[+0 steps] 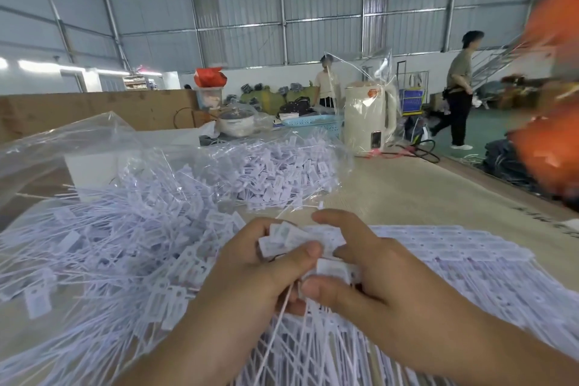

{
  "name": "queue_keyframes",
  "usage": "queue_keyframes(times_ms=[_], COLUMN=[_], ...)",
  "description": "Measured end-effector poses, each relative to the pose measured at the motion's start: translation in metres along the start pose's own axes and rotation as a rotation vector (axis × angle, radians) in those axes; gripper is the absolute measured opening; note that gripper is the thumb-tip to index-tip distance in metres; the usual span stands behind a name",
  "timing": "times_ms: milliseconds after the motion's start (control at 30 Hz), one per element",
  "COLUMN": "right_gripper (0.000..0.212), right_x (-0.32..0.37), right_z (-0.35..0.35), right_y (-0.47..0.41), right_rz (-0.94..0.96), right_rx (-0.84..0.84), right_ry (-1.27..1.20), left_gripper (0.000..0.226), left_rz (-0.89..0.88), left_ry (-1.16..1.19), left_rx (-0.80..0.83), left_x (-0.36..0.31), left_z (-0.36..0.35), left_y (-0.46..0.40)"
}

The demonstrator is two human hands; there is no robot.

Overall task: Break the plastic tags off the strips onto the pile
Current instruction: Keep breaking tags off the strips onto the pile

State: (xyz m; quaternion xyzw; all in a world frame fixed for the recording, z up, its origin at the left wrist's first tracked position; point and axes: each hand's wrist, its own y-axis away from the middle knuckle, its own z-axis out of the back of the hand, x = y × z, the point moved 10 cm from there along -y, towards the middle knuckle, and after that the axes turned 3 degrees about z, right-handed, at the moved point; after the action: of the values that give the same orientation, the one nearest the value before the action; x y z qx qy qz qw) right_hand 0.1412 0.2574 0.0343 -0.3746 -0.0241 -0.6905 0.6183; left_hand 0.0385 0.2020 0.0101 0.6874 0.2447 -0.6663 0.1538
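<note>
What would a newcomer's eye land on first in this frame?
Both hands, left hand and right hand, pinch a cluster of white tags at bottom centre. A pile of loose tags spreads to their left, and a cream kettle stands behind on the table.

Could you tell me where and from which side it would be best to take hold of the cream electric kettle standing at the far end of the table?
Probably by the handle of the kettle, coming in from the right. It stands upright with the handle looping off its right side, so fingers could curl through that gap. The loose clear plastic wrap draped over its top may get in the way.
</note>
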Motion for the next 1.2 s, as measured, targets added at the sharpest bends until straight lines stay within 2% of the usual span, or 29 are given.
queue_keyframes(times_ms=[267,400,533,700,800,933,1067,1200], right_gripper=[0.068,0.061,0.05,0.026,0.029,0.03,0.028,0.03], right_x=[-0.005,-0.007,-0.007,-0.014,-0.013,-0.012,-0.012,-0.023], right_z=[-0.005,-0.008,-0.007,0.0,-0.001,-0.003,-0.007,-0.003], right_y=[-0.001,0.0,-0.001,-0.003,-0.004,-0.005,-0.004,-0.004], right_rz=[-0.05,-0.044,-0.048,-0.052,-0.044,-0.034,-0.061,-0.141], right_rx=[0.051,0.077,0.083,0.025,0.028,0.042,0.11,0.077], right_ry=[0.026,0.022,-0.016,-0.034,-0.024,-0.11,-0.232,-0.289], left_gripper=[0.045,0.045,0.04,0.034,0.045,0.04,0.04,0.044], left_rz=[0.04,0.063,-0.001,-0.027,0.005,0.001,-0.012,-0.025], left_ry=[-0.021,-0.042,-0.054,0.051,0.029,-0.005,0.044,0.122], left_rx=[0.061,0.075,0.001,-0.085,-0.044,-0.022,-0.086,-0.157], left_x=[0.007,0.011,0.001,-0.001,0.003,0.004,0.001,-0.003], left_z=[-0.005,-0.002,0.006,0.016,0.011,0.009,0.016,0.023], left_y=[-0.002,-0.004,-0.005,-0.006,-0.006,-0.006,-0.006,-0.005])
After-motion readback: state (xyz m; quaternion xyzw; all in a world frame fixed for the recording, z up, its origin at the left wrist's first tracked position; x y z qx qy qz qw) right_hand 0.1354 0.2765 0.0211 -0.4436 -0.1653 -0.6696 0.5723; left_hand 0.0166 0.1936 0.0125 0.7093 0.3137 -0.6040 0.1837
